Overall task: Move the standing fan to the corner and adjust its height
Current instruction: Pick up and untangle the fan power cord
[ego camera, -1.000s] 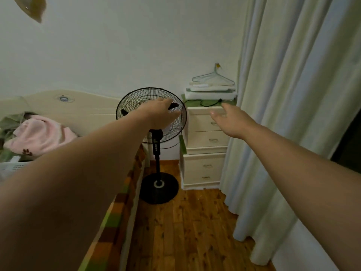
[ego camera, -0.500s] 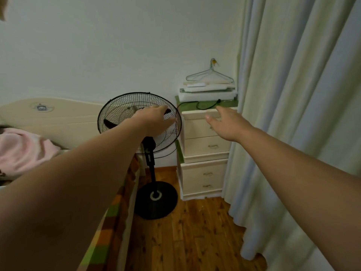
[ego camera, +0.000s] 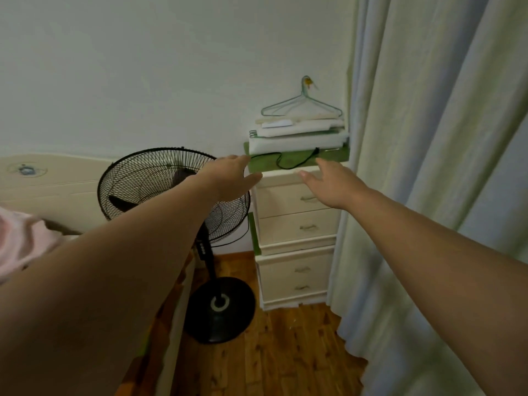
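A black standing fan (ego camera: 148,184) stands on the wooden floor between the bed and a chest of drawers, its round base (ego camera: 220,310) near the wall. My left hand (ego camera: 228,178) reaches forward with fingers apart, in front of the right edge of the fan's wire cage; whether it touches the cage I cannot tell. My right hand (ego camera: 331,184) is stretched out open in front of the top drawers, holding nothing. The fan's pole (ego camera: 207,252) is partly hidden by my left forearm.
A cream chest of drawers (ego camera: 297,230) stands in the corner, with a green mat, stacked white items and a wire hanger (ego camera: 300,107) on top. A long curtain (ego camera: 428,167) hangs on the right. The bed with its headboard (ego camera: 57,184) lies on the left.
The view has swung right and closer, so the fan sits further left. Both hands have stretched further forward, the left one shifting from the cage's middle to its right edge.
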